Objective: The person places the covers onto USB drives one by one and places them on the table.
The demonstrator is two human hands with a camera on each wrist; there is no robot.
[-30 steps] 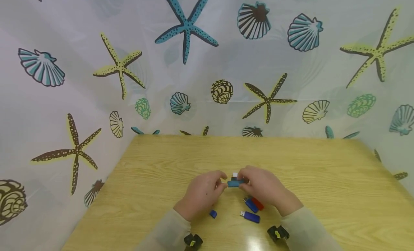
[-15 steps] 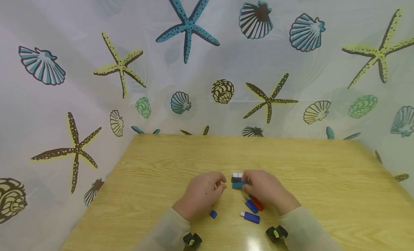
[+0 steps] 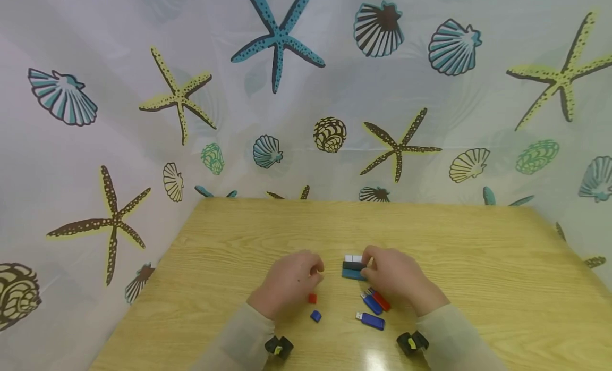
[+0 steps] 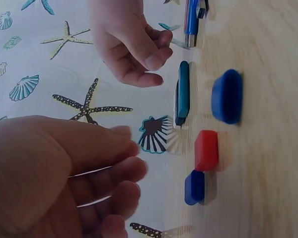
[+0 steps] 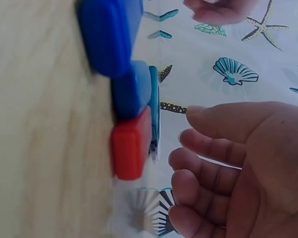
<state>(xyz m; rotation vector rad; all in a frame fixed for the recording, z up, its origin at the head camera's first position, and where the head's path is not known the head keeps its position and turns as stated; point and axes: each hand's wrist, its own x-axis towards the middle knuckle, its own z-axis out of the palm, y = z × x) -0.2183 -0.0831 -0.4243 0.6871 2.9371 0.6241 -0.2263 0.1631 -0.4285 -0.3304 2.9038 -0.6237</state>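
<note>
Head view: the teal stick lies on the bench, long axis roughly parallel to the far edge, just left of the right hand, the nearer one; the left hand sits beside the red cap. Left wrist view: left fingers bend loosely, holding nothing. Right wrist view: right fingers, half curled, grasp nothing.

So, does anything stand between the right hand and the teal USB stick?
Nothing visible does. The left wrist view shows an open gap between the right hand and the teal USB stick; the red USB stick lies outside it, lower in the head view.
</note>
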